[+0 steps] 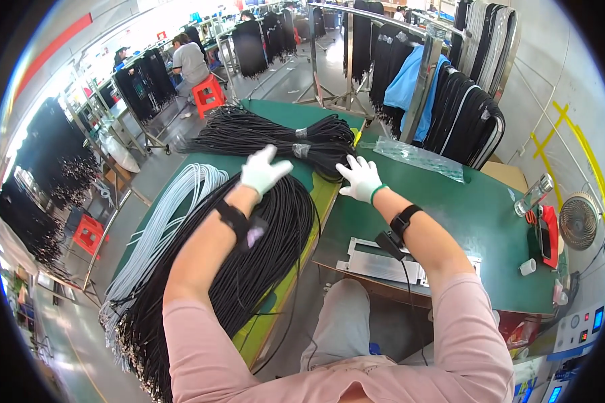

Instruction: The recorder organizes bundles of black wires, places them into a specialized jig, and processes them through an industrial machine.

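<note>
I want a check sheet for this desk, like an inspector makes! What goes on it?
Surface: green table, mostly covered on the left.
Job's things: taped black cable bundle by both hands; long black cable bundle under the left forearm.
Clutter: clear plastic bag, metal plate, small white cup.
Grips: left hand and right hand, white gloves, fingers spread, holding nothing.
Cables: white cable bundle at far left.
Surroundings: racks of hanging black cables, small fan, seated person on a red stool.
</note>
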Demonstrator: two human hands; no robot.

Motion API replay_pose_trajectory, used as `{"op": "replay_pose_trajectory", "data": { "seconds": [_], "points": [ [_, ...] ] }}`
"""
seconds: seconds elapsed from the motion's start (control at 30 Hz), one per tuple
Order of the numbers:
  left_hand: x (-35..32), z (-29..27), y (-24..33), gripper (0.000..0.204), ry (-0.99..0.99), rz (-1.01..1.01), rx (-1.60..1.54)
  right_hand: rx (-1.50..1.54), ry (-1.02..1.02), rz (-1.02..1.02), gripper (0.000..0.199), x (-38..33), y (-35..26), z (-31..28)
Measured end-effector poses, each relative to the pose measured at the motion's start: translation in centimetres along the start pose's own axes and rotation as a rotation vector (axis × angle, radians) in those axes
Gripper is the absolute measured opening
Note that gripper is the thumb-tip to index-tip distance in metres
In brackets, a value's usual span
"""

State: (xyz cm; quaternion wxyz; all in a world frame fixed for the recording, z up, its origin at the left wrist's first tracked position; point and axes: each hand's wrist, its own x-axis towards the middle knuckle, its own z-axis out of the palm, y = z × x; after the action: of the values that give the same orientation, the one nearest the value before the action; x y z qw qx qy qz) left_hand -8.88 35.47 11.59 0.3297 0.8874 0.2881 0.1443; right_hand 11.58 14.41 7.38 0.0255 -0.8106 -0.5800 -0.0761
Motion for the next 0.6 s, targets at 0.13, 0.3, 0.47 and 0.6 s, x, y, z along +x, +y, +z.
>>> {"op": "replay_pose_trajectory", "data": {
  "seconds": [0.13,0.3,0.47,0.6],
  "points": [
    [-4.9,5.2,3.7,0.061,0.007,0.259,0.398,0.052,0.061,-0.064,0.07,-1.7,0.9,1.5],
    [-7.2,11.2,7.1,0.057,-0.055,0.535,0.525,0.296,0.088,-0.091,0.07,-9.4,2.6,-0.2],
    [-9.7,17.0,10.1,0.046,-0.327,0.665,0.366,0.492,-0.014,0.019,0.072,-21.3,4.7,-1.8],
    [-10.6,20.1,11.7,0.031,-0.274,0.712,0.422,0.407,0.029,0.192,0.069,-30.5,6.1,-2.4]
  ]
}}
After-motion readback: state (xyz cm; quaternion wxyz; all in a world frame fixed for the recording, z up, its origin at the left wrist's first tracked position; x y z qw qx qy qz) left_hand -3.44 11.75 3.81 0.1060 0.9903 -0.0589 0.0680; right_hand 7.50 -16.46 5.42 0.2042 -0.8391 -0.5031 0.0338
